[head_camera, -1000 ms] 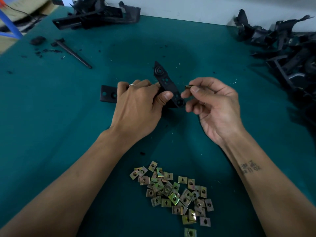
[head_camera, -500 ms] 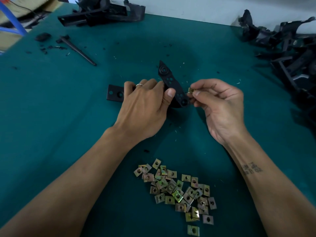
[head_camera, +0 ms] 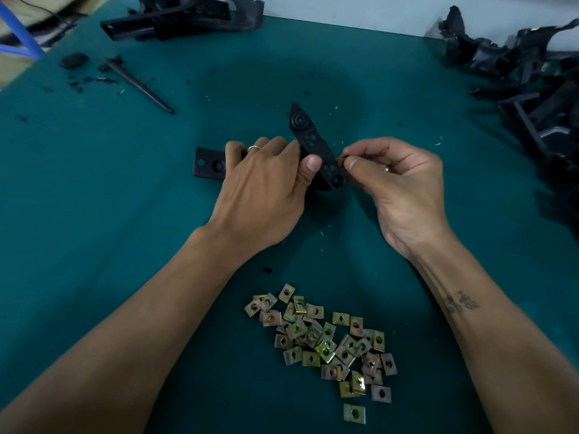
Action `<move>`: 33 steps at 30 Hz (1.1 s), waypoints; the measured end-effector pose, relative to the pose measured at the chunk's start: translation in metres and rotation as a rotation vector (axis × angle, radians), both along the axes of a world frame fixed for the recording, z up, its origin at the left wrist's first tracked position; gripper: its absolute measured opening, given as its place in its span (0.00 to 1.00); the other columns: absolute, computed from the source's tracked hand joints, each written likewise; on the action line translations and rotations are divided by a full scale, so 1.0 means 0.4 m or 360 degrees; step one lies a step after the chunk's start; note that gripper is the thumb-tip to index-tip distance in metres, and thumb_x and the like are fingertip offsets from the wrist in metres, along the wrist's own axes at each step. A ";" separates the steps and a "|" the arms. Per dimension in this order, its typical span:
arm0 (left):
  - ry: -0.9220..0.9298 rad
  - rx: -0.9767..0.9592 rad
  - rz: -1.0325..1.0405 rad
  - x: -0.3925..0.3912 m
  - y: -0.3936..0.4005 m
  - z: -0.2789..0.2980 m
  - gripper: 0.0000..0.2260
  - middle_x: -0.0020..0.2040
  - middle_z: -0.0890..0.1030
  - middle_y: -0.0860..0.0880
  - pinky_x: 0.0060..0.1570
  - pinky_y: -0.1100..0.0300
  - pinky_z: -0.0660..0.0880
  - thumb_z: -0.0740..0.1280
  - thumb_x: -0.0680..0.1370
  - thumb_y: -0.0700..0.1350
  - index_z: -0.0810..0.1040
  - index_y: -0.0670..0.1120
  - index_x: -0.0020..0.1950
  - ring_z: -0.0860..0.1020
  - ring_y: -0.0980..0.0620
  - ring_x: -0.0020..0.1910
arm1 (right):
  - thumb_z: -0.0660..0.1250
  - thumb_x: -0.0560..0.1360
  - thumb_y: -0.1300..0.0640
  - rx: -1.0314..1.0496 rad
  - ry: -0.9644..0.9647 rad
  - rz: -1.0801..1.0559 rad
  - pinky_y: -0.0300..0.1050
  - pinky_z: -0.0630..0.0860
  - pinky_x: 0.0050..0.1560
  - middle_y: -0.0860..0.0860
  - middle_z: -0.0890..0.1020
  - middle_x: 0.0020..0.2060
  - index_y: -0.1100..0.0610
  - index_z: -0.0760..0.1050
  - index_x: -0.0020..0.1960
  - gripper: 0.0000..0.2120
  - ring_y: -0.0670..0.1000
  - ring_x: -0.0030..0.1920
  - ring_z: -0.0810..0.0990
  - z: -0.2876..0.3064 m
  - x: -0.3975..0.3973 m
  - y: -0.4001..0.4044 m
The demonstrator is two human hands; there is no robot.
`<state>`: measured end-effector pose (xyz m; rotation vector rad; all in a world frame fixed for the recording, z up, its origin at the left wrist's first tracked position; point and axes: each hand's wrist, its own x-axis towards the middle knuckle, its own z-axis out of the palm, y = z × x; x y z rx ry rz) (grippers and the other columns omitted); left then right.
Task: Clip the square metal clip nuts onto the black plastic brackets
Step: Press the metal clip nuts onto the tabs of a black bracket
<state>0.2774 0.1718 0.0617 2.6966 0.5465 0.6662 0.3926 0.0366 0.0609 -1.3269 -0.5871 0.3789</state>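
Holding black bracket (head_camera: 316, 148) mid-desk in left grip (head_camera: 266, 189), thumb on it; right grip (head_camera: 404, 186) pinches clip nut (head_camera: 341, 159) at its edge. Nut pile (head_camera: 329, 343) near front edge.

- Black bracket (head_camera: 316, 148): middle section hidden under left hand (head_camera: 266, 186).
- Clip nut (head_camera: 341, 159): mostly covered by right hand (head_camera: 404, 186) fingertips; shape unreadable.
- Heap of black parts (head_camera: 532, 76): cut off at right edge.
- Forearm tattoo (head_camera: 460, 303): illegible.

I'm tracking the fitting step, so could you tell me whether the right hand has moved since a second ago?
Yes. The right hand has closed in leftward, bringing its small metal clip nut against the black plastic bracket; earlier a gap separated them.
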 end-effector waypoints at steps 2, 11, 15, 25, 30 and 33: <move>-0.0007 0.0003 0.0001 0.000 0.000 0.000 0.18 0.38 0.70 0.50 0.51 0.45 0.63 0.47 0.85 0.56 0.63 0.49 0.40 0.70 0.46 0.40 | 0.72 0.72 0.72 0.0028 0.0036 -0.0013 0.45 0.79 0.49 0.57 0.83 0.37 0.59 0.84 0.43 0.09 0.55 0.40 0.79 0.001 -0.002 0.001; -0.0016 0.0055 0.0001 0.003 0.003 0.002 0.19 0.39 0.71 0.51 0.51 0.47 0.62 0.46 0.85 0.58 0.65 0.49 0.41 0.70 0.47 0.41 | 0.71 0.74 0.71 0.0033 0.0021 -0.0004 0.40 0.78 0.42 0.50 0.85 0.35 0.59 0.82 0.43 0.08 0.48 0.37 0.81 0.010 -0.009 -0.001; -0.0042 0.0073 -0.0003 0.002 0.002 0.001 0.18 0.38 0.71 0.51 0.51 0.47 0.62 0.47 0.85 0.58 0.63 0.50 0.41 0.70 0.47 0.40 | 0.71 0.74 0.69 0.0012 -0.0028 -0.0025 0.38 0.77 0.41 0.49 0.85 0.35 0.58 0.83 0.43 0.07 0.47 0.37 0.80 0.009 -0.010 -0.001; 0.0010 0.0135 0.0051 -0.004 0.002 0.003 0.17 0.40 0.74 0.50 0.53 0.47 0.62 0.49 0.85 0.57 0.67 0.49 0.42 0.72 0.45 0.43 | 0.73 0.75 0.67 -0.0142 -0.0309 -0.0059 0.36 0.77 0.40 0.45 0.84 0.33 0.55 0.83 0.45 0.08 0.44 0.33 0.79 0.012 -0.024 -0.010; 0.0085 0.0224 0.0115 -0.007 0.005 0.003 0.20 0.43 0.77 0.50 0.54 0.47 0.62 0.48 0.85 0.57 0.72 0.47 0.46 0.74 0.44 0.45 | 0.75 0.73 0.65 -0.0125 -0.0225 -0.0115 0.43 0.77 0.44 0.45 0.84 0.34 0.52 0.84 0.43 0.08 0.45 0.37 0.79 0.006 -0.043 0.000; 0.0078 0.0243 0.0130 -0.008 0.005 0.004 0.19 0.43 0.78 0.49 0.54 0.47 0.62 0.48 0.85 0.56 0.71 0.48 0.45 0.74 0.44 0.45 | 0.75 0.72 0.63 -0.0105 -0.0093 -0.0108 0.44 0.76 0.47 0.46 0.85 0.35 0.51 0.84 0.40 0.08 0.48 0.39 0.78 0.005 -0.045 0.004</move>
